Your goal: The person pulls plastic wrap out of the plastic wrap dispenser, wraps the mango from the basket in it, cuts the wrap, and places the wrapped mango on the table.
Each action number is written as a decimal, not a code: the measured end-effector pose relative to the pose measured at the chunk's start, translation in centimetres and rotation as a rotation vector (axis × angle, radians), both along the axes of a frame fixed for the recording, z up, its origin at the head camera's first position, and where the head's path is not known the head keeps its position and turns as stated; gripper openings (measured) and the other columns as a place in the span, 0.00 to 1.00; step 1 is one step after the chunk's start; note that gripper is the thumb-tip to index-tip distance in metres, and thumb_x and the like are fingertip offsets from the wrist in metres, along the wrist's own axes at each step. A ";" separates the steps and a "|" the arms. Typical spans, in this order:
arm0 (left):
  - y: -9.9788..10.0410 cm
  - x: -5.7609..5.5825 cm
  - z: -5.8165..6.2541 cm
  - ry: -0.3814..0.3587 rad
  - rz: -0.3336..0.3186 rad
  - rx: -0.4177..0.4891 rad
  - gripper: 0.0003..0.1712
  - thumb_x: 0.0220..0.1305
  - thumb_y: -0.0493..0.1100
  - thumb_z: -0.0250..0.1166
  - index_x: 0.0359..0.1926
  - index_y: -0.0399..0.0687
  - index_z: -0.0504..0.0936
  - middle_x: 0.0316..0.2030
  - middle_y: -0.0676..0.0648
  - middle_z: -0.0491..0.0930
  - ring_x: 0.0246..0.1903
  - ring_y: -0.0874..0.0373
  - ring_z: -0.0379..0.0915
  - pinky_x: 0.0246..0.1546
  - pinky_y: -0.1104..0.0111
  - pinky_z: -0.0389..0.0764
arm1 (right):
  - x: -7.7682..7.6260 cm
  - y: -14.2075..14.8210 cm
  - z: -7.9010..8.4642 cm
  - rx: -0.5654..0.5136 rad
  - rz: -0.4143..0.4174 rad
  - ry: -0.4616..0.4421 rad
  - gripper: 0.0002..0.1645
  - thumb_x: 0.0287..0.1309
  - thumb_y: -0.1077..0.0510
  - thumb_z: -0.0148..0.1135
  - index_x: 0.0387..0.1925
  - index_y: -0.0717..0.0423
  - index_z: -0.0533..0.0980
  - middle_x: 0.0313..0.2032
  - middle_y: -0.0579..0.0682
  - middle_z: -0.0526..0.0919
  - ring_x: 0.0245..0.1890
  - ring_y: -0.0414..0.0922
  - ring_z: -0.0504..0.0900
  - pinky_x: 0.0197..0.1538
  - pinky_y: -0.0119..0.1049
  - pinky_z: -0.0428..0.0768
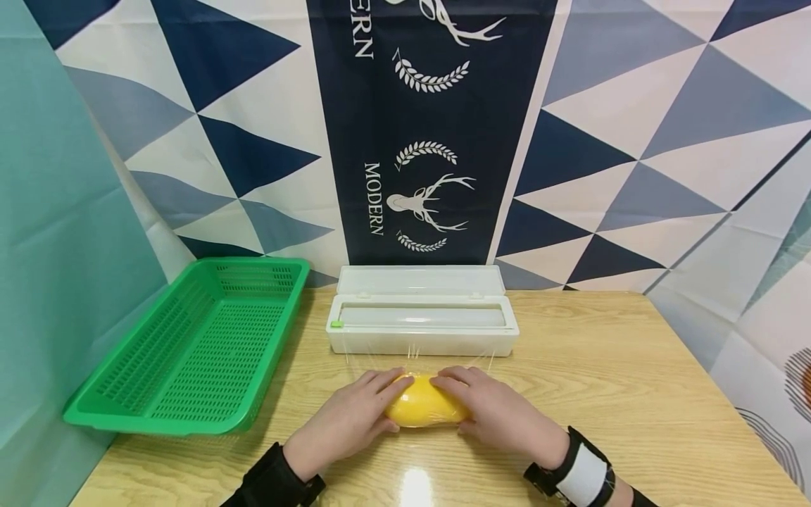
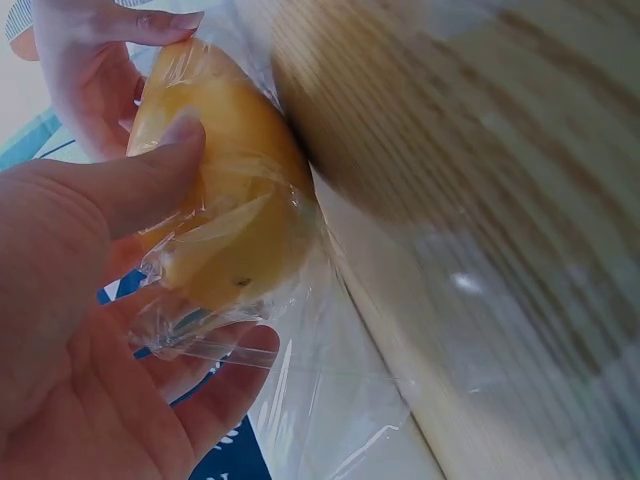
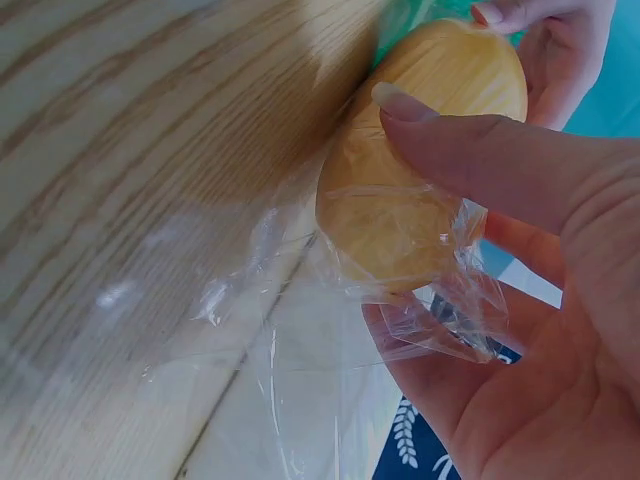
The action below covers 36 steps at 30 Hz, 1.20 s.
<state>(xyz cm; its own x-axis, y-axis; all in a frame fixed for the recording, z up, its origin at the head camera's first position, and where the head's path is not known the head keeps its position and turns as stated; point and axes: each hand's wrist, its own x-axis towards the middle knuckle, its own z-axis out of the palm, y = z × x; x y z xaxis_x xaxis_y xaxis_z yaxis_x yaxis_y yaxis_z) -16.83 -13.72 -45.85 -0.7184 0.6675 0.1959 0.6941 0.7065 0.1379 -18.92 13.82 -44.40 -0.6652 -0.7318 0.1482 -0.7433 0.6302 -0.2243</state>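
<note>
A smooth yellow oval fruit, like a mango, lies on the table in front of the cling film box, covered in clear cling film. At its left end my left hand grips it, thumb on the near side and fingers over the far side. My right hand grips the right end in the same way. Both wrist views show the thumbs pressing the film-covered fruit, with loose, wrinkled film bunched at its ends. From the fruit, a clear sheet of film stretches back toward the box.
Behind the hands stands a white cling film box with its lid raised, a film roll inside and a green slider at its left. A green plastic basket sits at the left of the wooden table. Patterned cloth hangs behind.
</note>
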 end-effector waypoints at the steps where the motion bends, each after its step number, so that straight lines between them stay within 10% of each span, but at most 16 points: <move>1: 0.0 0.0 0.0 -0.003 0.001 0.000 0.44 0.63 0.57 0.68 0.75 0.50 0.63 0.70 0.45 0.66 0.64 0.51 0.67 0.57 0.61 0.77 | 0.0 0.0 0.0 0.000 -0.001 0.002 0.44 0.42 0.62 0.81 0.64 0.55 0.73 0.59 0.52 0.76 0.57 0.50 0.76 0.59 0.46 0.77; 36: -0.2 -0.4 0.8 -0.148 0.120 0.250 0.36 0.73 0.57 0.56 0.72 0.43 0.62 0.66 0.47 0.68 0.62 0.53 0.70 0.59 0.57 0.75 | -1.4 1.2 0.6 -0.245 -0.098 -0.128 0.24 0.52 0.58 0.76 0.47 0.51 0.72 0.44 0.42 0.76 0.40 0.39 0.74 0.46 0.38 0.79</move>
<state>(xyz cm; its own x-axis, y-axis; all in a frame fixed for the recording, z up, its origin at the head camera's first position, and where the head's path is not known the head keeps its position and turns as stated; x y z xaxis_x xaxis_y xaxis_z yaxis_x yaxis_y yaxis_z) -17.24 -13.96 -45.05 -0.8223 0.5202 0.2306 0.5669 0.7138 0.4112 -20.36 15.03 -43.84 -0.7554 -0.6161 0.2231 -0.6377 0.6131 -0.4663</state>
